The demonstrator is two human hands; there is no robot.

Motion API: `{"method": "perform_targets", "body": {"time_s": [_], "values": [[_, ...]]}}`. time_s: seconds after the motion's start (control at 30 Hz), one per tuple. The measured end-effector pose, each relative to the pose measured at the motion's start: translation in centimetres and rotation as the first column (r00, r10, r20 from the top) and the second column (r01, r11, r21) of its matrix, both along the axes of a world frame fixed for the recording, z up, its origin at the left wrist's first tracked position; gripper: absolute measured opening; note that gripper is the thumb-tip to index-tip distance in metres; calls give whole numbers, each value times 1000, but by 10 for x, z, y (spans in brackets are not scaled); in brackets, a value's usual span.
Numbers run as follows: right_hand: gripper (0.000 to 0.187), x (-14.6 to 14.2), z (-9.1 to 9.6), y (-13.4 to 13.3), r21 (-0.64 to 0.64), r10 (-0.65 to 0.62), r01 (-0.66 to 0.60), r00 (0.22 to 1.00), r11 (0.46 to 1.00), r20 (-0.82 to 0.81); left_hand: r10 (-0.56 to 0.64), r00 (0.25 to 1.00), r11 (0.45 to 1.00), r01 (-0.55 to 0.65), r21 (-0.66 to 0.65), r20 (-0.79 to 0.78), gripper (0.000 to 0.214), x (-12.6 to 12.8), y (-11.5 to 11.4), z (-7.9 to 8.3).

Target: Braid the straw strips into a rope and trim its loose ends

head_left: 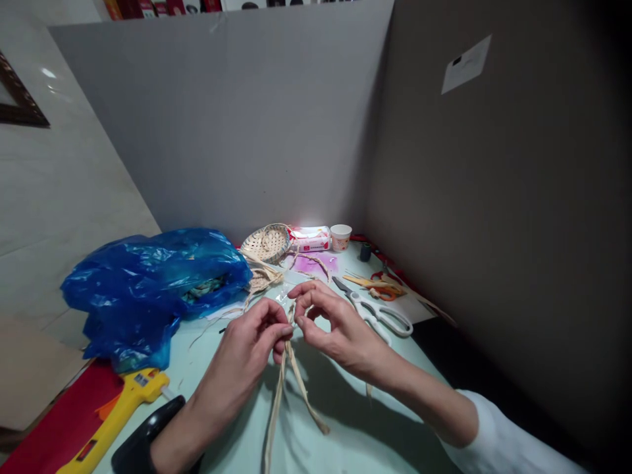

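Note:
My left hand [251,349] and my right hand [333,322] meet above the pale green table [345,428]. Both pinch thin tan straw strips [289,388]. The strips hang down from my fingertips and trail onto the table toward me. My left thumb and fingers press together on the strips' upper part. My right fingers curl around their top end. A dark band sits on my left wrist, and a white sleeve covers my right forearm.
A blue plastic bag [153,289] lies at the left. A yellow glue gun [118,415] rests near the front left. White-handled scissors [380,313], orange scissors [388,289], a small woven basket [266,243], a tissue pack [311,238] and a paper cup [340,237] sit behind. Grey partition walls enclose the back and right.

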State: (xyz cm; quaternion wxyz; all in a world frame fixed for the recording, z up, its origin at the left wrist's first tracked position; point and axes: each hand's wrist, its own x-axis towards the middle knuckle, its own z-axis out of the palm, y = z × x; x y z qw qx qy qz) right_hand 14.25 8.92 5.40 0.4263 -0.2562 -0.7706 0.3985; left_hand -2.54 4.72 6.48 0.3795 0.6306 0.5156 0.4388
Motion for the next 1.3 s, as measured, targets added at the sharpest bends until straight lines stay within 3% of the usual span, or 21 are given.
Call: {"method": "perform_targets", "body": {"time_s": [0.23,0.4,0.5,0.6,0.73,0.9,1.1,1.3], "values": [[6,0,1,-4,130,-57,47,996,990,70,-92,976,993,105,58,-199,15,-3,0,-1],[5,-4,4,-12,247,-49,21,993,969,106,-36,946,981,94,169,-321,15,-5,-2,-4],[6,-2,5,-8,240,-14,-1,998,971,63,-67,968,987,100,126,-241,19,-5,-1,-2],[12,5,9,2,144,-31,28,999,989,14,-106,990,993,111,46,-91,19,-6,0,1],[15,11,11,11,87,7,-15,996,996,86,-83,996,996,82,43,23,14,-9,3,3],[7,6,7,6,204,-22,10,998,979,54,-85,995,996,83,31,59,9,-9,4,2],[10,3,5,-1,416,-124,71,987,906,102,-63,998,997,62,53,19,10,-6,3,5],[12,4,6,-1,423,-112,46,985,905,131,-67,996,996,62,67,64,9,-9,5,10]]}}
